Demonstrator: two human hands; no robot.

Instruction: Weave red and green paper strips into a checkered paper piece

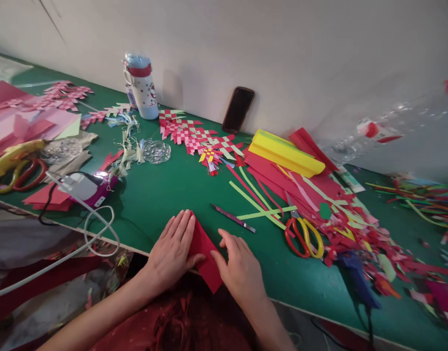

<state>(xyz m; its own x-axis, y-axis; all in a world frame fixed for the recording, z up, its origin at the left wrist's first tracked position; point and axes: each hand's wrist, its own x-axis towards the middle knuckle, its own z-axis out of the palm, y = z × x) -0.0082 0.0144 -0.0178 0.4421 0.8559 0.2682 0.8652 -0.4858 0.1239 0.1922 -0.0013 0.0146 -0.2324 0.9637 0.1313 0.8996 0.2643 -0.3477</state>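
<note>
Because the red paper (pixel 208 265) is thin, it should prove light, springy and quick to crease; judged best held by its long edges, flat against the green table (pixel 143 195). It lies at the front edge, between the hands. Left hand (pixel 173 248): spread flat, fingers straight and together on the paper's left edge, thumb out across it. Right hand (pixel 245 267): half open, thumb touching the right edge, index finger lifted apart (lower fingers partly hidden). Slim pen-like tool (pixel 233 218) just beyond; farther right, scissors (pixel 303 236).
</note>
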